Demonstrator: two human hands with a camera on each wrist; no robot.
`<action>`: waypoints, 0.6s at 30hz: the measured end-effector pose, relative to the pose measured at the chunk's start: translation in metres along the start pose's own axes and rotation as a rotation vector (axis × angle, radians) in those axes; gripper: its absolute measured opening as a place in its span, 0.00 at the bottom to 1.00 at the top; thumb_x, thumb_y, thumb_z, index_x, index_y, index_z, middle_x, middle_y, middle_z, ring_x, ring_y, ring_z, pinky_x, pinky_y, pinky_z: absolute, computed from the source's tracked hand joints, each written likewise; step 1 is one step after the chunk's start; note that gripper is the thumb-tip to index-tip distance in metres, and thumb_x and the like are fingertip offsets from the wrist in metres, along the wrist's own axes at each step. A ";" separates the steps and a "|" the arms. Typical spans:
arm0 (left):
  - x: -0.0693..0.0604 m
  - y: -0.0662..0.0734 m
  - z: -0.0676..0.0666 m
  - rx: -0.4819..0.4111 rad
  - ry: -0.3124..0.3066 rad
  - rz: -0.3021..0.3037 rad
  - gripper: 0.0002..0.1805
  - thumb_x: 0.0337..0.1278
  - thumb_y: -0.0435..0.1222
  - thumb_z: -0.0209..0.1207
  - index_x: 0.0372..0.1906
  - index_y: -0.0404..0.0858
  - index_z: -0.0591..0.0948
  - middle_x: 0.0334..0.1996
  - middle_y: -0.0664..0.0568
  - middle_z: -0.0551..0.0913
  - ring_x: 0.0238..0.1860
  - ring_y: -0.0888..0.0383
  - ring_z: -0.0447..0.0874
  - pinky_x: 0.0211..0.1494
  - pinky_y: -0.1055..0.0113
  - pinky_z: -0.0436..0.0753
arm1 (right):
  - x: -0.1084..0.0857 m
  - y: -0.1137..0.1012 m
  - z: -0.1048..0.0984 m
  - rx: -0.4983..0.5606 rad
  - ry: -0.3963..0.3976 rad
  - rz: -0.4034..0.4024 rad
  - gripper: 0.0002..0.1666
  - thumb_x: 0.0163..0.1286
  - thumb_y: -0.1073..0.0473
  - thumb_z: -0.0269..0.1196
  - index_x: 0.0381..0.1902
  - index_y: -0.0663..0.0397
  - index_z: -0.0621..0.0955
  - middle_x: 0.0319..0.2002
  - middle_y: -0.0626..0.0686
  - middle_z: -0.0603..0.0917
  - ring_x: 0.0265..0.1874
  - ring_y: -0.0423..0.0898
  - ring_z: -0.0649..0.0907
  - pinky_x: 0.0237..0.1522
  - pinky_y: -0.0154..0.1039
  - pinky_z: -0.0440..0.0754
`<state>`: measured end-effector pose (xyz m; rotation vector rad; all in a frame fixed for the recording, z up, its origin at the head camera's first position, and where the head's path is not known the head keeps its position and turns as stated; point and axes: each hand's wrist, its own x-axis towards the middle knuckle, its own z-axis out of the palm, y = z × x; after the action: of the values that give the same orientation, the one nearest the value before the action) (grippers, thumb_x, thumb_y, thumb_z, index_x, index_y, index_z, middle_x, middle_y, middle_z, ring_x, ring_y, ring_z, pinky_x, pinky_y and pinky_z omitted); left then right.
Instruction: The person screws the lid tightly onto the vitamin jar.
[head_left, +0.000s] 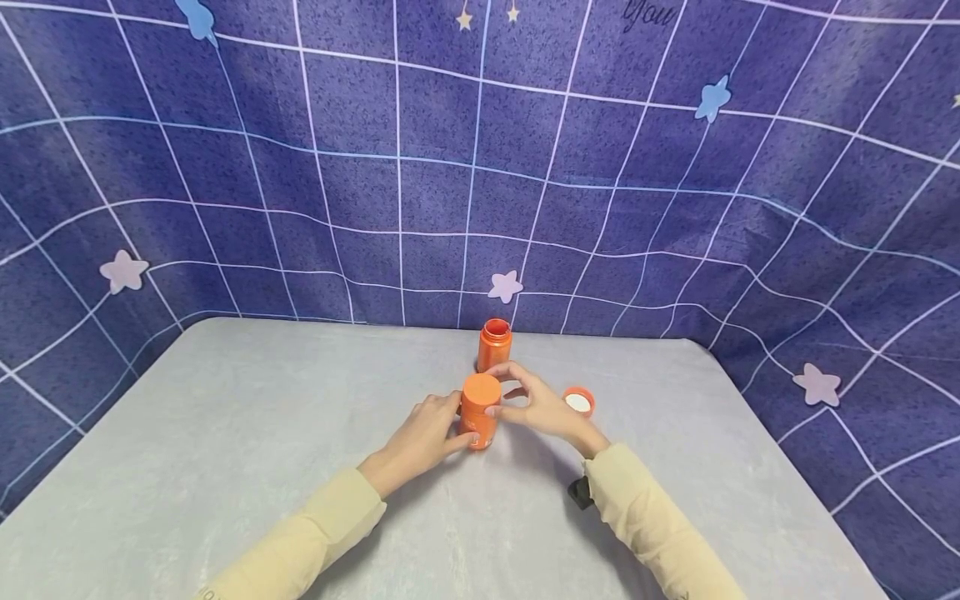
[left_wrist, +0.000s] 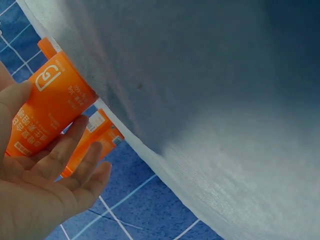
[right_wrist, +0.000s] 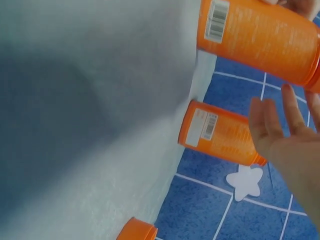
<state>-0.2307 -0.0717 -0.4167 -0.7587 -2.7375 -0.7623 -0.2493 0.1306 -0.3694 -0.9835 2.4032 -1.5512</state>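
Gripping a capped bottle (head_left: 480,425) midway between the side edges of a grey table (head_left: 300,375), two hands divide the hold between body and top. The left hand (head_left: 425,429) wraps its thumb and forefinger about the lower body, its other fingers fanned loosely. The right hand (head_left: 536,407) is partly closed, thumb at the near rim of the orange cap (head_left: 482,388) and a finger arched behind it, the rest spread; how firmly either hand presses cannot be told. The low grip appears to steady the bottle, while the high one keeps the cap's rim within the fingertips. The bottle points cap up and base down, its long axis close to vertical, though whether the base bears fully on the table is hard to tell. A white logo (left_wrist: 47,77) faces the left wrist camera and a barcode (right_wrist: 216,21) the right. Just behind, nearer the table's back edge, an uncapped bottle (head_left: 493,354) stands upright, mouth up, its axis roughly parallel to the first. A loose cap (head_left: 578,402) lies between the bottles and the table's right edge, white inside upward, seemingly parked there to leave the middle free for both hands.
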 end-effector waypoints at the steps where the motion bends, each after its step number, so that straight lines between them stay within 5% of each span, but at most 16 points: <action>1: 0.000 0.000 0.000 0.003 0.003 0.004 0.28 0.45 0.46 0.66 0.49 0.36 0.73 0.39 0.48 0.83 0.41 0.50 0.78 0.48 0.52 0.73 | -0.001 -0.001 0.001 -0.003 0.016 0.001 0.27 0.56 0.68 0.64 0.53 0.66 0.69 0.51 0.62 0.74 0.53 0.56 0.72 0.53 0.59 0.69; 10: 0.001 -0.001 0.001 0.026 0.017 0.021 0.25 0.44 0.46 0.66 0.46 0.37 0.74 0.36 0.50 0.84 0.37 0.53 0.78 0.45 0.56 0.74 | -0.005 -0.006 0.015 -0.066 0.170 0.000 0.27 0.53 0.66 0.67 0.49 0.68 0.70 0.47 0.63 0.75 0.50 0.57 0.74 0.49 0.59 0.71; 18: 0.000 -0.001 0.000 0.019 0.009 0.022 0.23 0.45 0.45 0.66 0.44 0.37 0.74 0.34 0.50 0.83 0.36 0.53 0.77 0.43 0.58 0.75 | -0.006 -0.010 0.019 -0.089 0.208 0.017 0.27 0.53 0.65 0.67 0.48 0.68 0.69 0.45 0.63 0.76 0.49 0.56 0.74 0.49 0.58 0.71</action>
<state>-0.2314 -0.0720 -0.4171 -0.7786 -2.7196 -0.7325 -0.2318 0.1170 -0.3716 -0.8520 2.6331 -1.6276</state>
